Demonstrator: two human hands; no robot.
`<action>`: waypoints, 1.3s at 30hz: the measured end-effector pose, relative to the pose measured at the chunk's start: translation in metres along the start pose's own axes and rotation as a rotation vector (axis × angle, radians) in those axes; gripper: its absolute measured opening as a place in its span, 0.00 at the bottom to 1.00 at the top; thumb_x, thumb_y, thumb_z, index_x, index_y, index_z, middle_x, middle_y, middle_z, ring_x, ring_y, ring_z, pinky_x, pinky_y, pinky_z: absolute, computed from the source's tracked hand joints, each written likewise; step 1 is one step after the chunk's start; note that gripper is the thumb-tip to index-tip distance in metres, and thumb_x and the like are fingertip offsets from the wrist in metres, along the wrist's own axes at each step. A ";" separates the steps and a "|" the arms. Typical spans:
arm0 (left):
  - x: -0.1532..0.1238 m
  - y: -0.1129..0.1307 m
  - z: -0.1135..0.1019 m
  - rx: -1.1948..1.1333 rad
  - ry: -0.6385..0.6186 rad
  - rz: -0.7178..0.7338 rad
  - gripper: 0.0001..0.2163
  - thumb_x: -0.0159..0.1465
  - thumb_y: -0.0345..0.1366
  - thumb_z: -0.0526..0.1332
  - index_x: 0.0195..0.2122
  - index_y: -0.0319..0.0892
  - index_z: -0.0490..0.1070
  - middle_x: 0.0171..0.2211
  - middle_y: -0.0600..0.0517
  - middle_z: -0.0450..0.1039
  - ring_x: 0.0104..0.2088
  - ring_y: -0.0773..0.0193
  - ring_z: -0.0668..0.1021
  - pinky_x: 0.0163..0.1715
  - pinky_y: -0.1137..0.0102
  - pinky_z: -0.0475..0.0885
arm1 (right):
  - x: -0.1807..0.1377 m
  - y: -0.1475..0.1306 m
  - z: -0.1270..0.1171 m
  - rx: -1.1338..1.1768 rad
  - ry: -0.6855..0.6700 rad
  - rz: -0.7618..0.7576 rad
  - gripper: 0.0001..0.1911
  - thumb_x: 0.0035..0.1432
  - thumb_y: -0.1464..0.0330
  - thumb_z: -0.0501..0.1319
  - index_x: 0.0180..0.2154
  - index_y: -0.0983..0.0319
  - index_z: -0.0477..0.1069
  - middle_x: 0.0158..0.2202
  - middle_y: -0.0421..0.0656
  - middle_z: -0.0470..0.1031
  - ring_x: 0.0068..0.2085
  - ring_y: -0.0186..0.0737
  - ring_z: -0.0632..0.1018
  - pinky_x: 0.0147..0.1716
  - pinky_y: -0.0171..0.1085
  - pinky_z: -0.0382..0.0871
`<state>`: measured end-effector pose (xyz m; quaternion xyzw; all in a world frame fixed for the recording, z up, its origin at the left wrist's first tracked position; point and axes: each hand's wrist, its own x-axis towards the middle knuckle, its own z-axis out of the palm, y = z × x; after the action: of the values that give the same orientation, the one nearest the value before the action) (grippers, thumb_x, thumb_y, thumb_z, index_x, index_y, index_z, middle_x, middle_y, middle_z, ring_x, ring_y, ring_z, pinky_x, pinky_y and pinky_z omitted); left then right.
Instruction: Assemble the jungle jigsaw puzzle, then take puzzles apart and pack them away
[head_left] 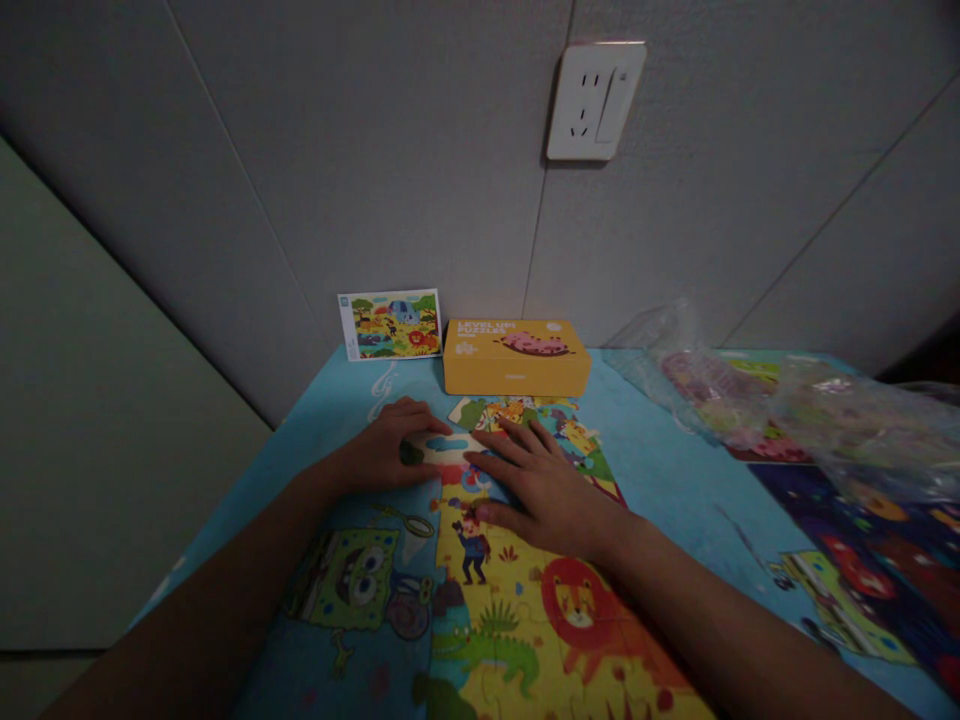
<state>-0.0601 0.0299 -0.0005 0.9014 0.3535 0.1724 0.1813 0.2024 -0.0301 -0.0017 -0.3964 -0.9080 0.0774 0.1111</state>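
Observation:
A colourful animal jigsaw puzzle [525,620] lies partly assembled on the blue cartoon table cover [660,470]. My left hand [390,450] curls its fingers round a loose puzzle piece [442,447] at the puzzle's upper left edge. My right hand [544,485] lies flat on the puzzle beside it, fingers stretched out and pressing on the pieces, fingertips touching the same loose piece.
A yellow puzzle box [516,357] stands against the grey wall behind the puzzle. A reference picture card [390,324] leans on the wall to its left. Clear plastic bags [787,410] with more pieces lie at the right. A wall socket [595,100] is above.

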 end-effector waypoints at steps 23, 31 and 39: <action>0.001 0.001 -0.004 -0.001 0.044 0.050 0.11 0.57 0.43 0.67 0.36 0.42 0.75 0.38 0.47 0.71 0.43 0.56 0.71 0.47 0.59 0.68 | 0.000 0.000 0.000 -0.018 0.024 -0.014 0.32 0.64 0.47 0.49 0.63 0.55 0.61 0.67 0.46 0.59 0.66 0.60 0.57 0.61 0.64 0.49; 0.002 0.000 -0.003 0.002 0.059 0.088 0.09 0.56 0.41 0.68 0.34 0.42 0.76 0.38 0.47 0.72 0.43 0.56 0.71 0.47 0.59 0.68 | 0.000 0.000 0.001 -0.012 0.002 -0.005 0.32 0.64 0.46 0.48 0.63 0.54 0.60 0.67 0.45 0.57 0.66 0.61 0.56 0.62 0.64 0.48; 0.001 0.000 -0.002 -0.017 0.062 0.081 0.09 0.57 0.41 0.68 0.34 0.42 0.76 0.39 0.47 0.72 0.45 0.56 0.71 0.49 0.60 0.68 | 0.000 0.000 0.000 -0.013 0.011 -0.009 0.32 0.64 0.46 0.48 0.63 0.54 0.60 0.67 0.45 0.58 0.66 0.61 0.56 0.62 0.63 0.47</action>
<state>-0.0599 0.0310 0.0018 0.9076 0.3207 0.2104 0.1707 0.2028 -0.0299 -0.0020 -0.3935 -0.9096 0.0689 0.1142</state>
